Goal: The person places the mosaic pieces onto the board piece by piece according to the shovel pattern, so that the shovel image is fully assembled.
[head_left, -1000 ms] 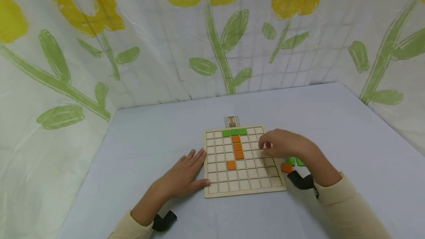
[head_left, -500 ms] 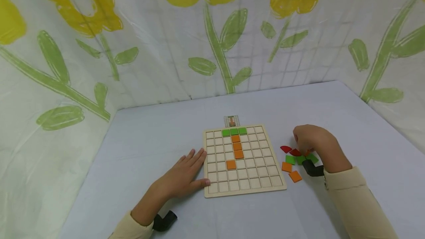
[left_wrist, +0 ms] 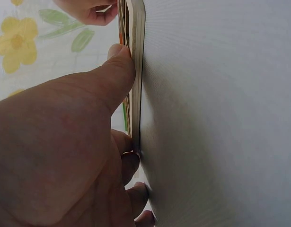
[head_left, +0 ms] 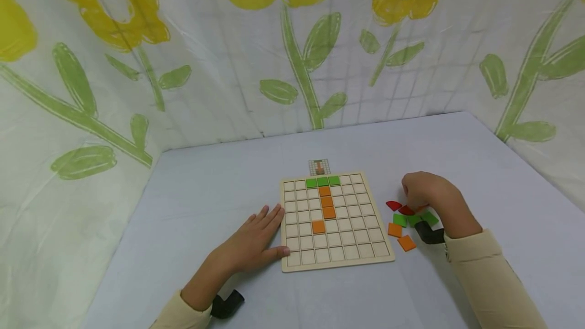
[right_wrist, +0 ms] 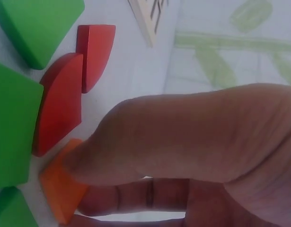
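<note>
In the lower middle, my left hand (head_left: 251, 245) is spread out, touching the left edge of the board (head_left: 338, 254); I think that stops it sliding. At right in the frame, my right hand (head_left: 431, 191) is curled, thumb and finger pinching an orange tile (right_wrist: 60, 185). I should lift it straight up, because green tiles (right_wrist: 13, 127) and red bits (right_wrist: 64, 101) sit close and could get bumped. Past the board, near the middle, is a small card (head_left: 319, 167).

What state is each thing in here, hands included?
Grid board: partly filled
Set green tiles: three, top row
Set orange tiles: four, one off the column
Loose green tiles: off board
Loose orange tiles: off board
Red pieces: off board
Pattern card: flat, behind board
Left hand: spread, touching board
Right hand: pinching orange piece
</note>
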Motion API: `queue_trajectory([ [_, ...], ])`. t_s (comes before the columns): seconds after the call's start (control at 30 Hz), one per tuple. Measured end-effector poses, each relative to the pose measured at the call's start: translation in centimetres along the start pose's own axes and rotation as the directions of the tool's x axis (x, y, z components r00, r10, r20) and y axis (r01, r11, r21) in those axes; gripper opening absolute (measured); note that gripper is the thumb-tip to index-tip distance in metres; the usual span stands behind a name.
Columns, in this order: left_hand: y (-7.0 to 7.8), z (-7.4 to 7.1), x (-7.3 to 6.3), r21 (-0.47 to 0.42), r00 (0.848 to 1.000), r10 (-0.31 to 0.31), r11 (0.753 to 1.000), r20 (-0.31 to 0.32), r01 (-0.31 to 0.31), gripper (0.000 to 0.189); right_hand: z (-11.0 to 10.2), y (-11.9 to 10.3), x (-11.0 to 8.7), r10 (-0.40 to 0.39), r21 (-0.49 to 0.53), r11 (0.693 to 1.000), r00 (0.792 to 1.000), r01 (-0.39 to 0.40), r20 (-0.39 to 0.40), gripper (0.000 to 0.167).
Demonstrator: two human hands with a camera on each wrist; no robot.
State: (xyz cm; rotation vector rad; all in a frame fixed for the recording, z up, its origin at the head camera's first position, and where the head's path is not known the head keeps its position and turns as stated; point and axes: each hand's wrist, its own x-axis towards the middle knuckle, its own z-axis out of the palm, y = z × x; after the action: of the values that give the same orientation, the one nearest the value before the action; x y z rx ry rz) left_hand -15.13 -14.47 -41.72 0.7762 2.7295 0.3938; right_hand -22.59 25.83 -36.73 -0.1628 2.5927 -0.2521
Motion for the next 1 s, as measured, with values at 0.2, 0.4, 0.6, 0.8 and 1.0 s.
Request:
queue_trajectory([
  [0.2,0.0,0.0,0.1,0.012,1.0,0.004,1.0,0.0,-0.004,0.091,-0.1,0.0,-0.1,-0.002,0.004,1.0,1.0,0.002,-0.015,0.009],
  [0.4,-0.1,0.1,0.1,0.031,1.0,-0.003,1.0,0.001,0.003,0.091,-0.3,-0.1,-0.1,-0.01,0.009,1.0,0.999,0.011,-0.038,0.008],
  [0.6,-0.1,0.1,0.1,0.017,1.0,0.001,1.0,0.0,-0.001,0.091,-0.4,0.0,0.0,-0.07,0.018,0.997,0.996,0.071,-0.054,0.005],
  [0.8,0.0,0.0,0.0,0.007,1.0,-0.003,1.0,0.002,0.002,0.091,-0.4,-1.0,0.1,-0.116,0.035,0.993,0.993,0.116,-0.013,0.003],
  [1.0,0.2,-0.1,0.0,0.004,1.0,-0.006,1.0,0.004,0.006,0.092,-0.3,-2.1,-0.4,-0.234,0.058,0.97,0.972,0.235,-0.027,0.008],
])
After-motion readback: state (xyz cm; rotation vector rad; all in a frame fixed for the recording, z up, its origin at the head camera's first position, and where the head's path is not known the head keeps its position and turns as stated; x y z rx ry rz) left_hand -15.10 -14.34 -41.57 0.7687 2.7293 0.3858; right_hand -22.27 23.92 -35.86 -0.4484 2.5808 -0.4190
